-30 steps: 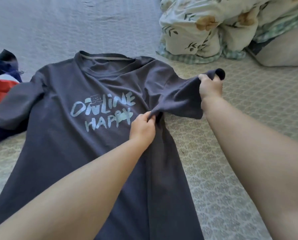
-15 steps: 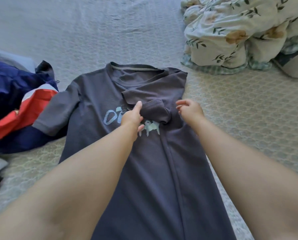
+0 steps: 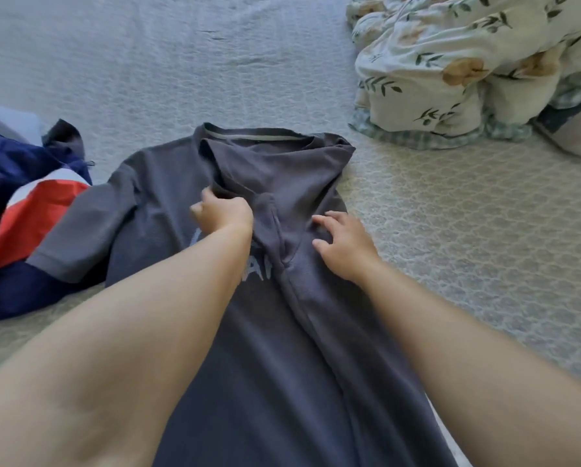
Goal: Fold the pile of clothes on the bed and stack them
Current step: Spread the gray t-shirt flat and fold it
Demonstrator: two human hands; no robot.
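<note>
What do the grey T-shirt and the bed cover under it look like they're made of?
The grey T-shirt looks like a soft, matte knit, maybe cotton jersey or a blend: it drapes and creases loosely and shows no sheen. The bed cover looks like a thin, matte quilted or embossed textile, with a repeating raised lattice pattern; its fibre cannot be told.

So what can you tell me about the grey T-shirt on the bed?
The grey T-shirt is dark grey, soft-looking knit, lying front up and lengthwise on the patterned bed cover, neck away from the person. Pale printed letters show, mostly hidden. Its right side and sleeve are folded in over the middle; the other short sleeve lies spread, resting on a red and navy garment. The left hand grips the folded cloth, and the right hand lies open on it.
</note>
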